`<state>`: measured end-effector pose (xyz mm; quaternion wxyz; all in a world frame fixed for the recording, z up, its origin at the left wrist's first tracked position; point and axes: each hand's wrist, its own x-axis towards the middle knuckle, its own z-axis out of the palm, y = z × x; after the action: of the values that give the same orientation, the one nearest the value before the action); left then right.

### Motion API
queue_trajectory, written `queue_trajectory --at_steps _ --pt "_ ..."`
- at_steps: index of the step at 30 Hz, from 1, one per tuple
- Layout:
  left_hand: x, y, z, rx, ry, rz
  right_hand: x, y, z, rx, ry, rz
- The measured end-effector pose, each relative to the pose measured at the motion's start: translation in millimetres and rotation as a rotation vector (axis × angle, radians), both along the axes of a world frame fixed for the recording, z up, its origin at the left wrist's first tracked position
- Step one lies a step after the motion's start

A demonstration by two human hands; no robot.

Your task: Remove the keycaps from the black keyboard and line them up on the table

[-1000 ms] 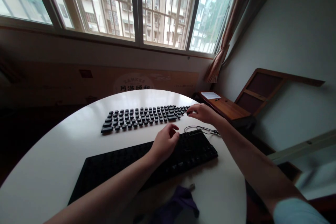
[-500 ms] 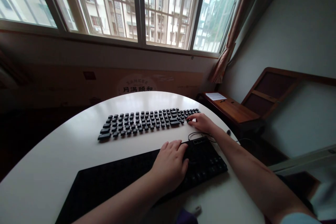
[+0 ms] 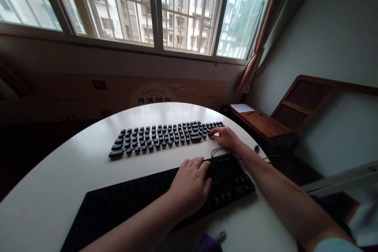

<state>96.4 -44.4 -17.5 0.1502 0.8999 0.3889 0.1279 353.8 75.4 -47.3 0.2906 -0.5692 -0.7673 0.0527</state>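
Note:
A black keyboard base [image 3: 126,197] lies slantwise on the white round table [image 3: 59,165], with some keys on its right end. My left hand [image 3: 190,185] rests palm down on it, fingers stretched out towards its far edge. Beyond the base, loose black keycaps [image 3: 159,138] stand in rows. At the right part of these rows is my right hand [image 3: 226,138], thumb and forefinger pinched on a small dark keycap [image 3: 210,134]. Its other fingers are curled and partly hidden.
A thin black cable [image 3: 217,150] loops behind the base, passing under my right forearm. Purple cloth [image 3: 208,244] and a small grey piece [image 3: 221,237] lie at the near edge. To the right stands a wooden chair [image 3: 265,120] with paper on it.
My left hand has come down from a loose curl and spread flat on the keyboard base. My right hand stays at the right part of the keycap rows. The view has shifted slightly.

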Motion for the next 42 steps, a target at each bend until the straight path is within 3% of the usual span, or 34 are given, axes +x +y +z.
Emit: queue_trajectory --at_steps 11,19,22,25,27,28,30,32,34,38,42 --pt "-0.5 -0.9 1.9 0.005 0.017 -0.004 -5.6 2.3 -3.4 0.039 -0.002 0.006" --pt "0.1 -1.8 1.6 0.030 0.029 -0.004 -6.0 -3.9 5.6 0.115 0.059 0.011" --pt "0.1 -1.4 0.9 0.033 0.026 -0.008 -5.7 -10.5 16.4 0.194 0.140 -0.010" --pt "0.1 0.0 0.8 0.034 0.027 -0.011 -0.4 -21.6 38.9 0.285 0.255 -0.063" --pt "0.0 0.6 1.5 0.025 0.036 -0.013 5.8 -34.5 60.2 0.321 0.444 -0.103" --pt "0.0 0.7 2.0 0.021 0.041 -0.014 8.9 -43.4 71.1 0.323 0.688 -0.112" --pt "-0.2 0.5 3.2 0.015 0.052 -0.015 12.9 -66.8 89.1 0.247 1.093 -0.022" --pt "-0.3 0.2 3.9 0.017 0.057 -0.018 12.2 -95.7 96.6 0.142 1.228 0.038" --pt "-0.3 0.2 3.7 0.025 0.058 -0.021 6.9 -125.8 91.8 -0.057 1.245 0.091" --pt "0.0 1.3 1.9 0.043 0.051 -0.025 -6.8 -171.0 63.0 -0.396 1.141 0.048" --pt "0.5 3.1 -0.2 0.065 0.042 -0.029 -13.8 -185.1 39.8 -0.436 1.021 -0.034"
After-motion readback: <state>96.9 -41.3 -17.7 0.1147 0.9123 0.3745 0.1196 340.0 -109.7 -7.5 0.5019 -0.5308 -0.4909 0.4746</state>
